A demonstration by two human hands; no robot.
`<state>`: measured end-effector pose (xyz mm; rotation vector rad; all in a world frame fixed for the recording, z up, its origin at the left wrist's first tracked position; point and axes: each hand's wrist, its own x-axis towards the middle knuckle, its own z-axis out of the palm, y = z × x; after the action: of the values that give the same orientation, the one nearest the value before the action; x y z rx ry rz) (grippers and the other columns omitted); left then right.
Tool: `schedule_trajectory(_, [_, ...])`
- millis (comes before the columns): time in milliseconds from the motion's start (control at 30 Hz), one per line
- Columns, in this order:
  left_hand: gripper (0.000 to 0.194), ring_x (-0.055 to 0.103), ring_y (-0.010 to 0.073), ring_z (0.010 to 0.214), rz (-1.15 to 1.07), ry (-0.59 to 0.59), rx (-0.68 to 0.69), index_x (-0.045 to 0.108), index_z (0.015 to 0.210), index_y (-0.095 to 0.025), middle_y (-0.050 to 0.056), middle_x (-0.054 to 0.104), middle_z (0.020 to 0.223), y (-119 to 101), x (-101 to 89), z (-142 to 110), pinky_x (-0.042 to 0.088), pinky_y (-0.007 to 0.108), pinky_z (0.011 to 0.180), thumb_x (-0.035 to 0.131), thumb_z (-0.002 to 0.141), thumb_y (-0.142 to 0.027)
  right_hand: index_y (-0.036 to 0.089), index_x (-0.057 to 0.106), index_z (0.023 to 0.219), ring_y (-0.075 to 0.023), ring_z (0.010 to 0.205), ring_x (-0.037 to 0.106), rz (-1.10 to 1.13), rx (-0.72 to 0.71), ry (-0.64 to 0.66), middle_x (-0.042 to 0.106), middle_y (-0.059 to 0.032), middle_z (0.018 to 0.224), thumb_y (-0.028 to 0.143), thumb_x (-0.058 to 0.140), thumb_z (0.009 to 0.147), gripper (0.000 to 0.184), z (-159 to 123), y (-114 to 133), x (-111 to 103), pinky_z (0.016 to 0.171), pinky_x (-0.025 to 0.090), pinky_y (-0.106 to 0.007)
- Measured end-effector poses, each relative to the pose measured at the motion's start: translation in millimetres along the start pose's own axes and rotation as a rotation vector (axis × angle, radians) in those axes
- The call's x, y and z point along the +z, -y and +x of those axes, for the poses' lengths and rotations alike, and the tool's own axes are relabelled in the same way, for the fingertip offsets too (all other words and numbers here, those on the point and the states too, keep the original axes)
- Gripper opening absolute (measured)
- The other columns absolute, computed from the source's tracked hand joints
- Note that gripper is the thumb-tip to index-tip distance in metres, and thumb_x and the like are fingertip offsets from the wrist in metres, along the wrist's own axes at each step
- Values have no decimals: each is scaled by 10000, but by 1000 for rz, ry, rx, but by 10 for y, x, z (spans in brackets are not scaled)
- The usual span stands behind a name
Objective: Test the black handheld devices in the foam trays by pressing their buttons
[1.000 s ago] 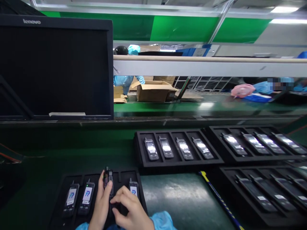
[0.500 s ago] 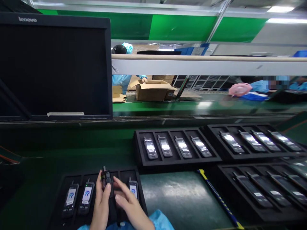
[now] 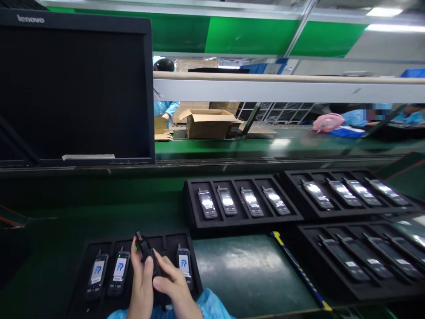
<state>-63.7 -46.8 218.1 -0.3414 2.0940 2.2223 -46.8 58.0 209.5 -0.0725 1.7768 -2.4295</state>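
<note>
At the near edge of the bench, head view: the left hand [image 3: 142,283] is wrapped around a black handset [image 3: 144,248], antenna end up and tilted to the left. The right hand [image 3: 174,283] has its fingers and thumb closed in on the lower part of the same handset; their exact contact is hard to make out, dark on dark. The handset is held above a black tray [image 3: 171,243], between the second lit handset [image 3: 118,271] and the one at right [image 3: 184,263]; the first lit handset [image 3: 97,274] lies at far left. All three screens show a blue logo. Beyond, a four-slot tray [image 3: 245,223] holds four handsets. A yellow-and-blue strap [image 3: 299,268] lies to its front right. Upper left: a dark monitor [image 3: 76,88].
</note>
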Motion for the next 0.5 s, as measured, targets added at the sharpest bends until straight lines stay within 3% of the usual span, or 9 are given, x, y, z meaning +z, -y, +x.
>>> schedule_trajectory(133, [833,310,263,1334,-3,19,-37,95,1440,-337,91,269,1461,-28,-24,23,215,455,1132,454,790,-714,315,526,1311,-251,1186,466,15,-4,95,570,-33,1198,495,710,791,580,6,7,-26,1084,289,-382])
schedule_trajectory(267, [778,327,263,1312,3,-24,-1,128,1439,-314,106,331,1399,-65,-10,1,216,447,1124,454,825,-664,232,464,1362,-245,1304,362,114,12,108,473,-55,1342,483,677,841,616,5,-19,-23,1143,192,-381])
schedule_trajectory(500, [823,249,271,1367,-47,-49,1,130,1429,-290,106,230,1482,-110,65,-49,160,438,1148,470,796,-692,223,467,1371,-246,1275,404,36,-40,115,468,-75,1345,484,627,888,572,8,-44,-52,1130,241,-392])
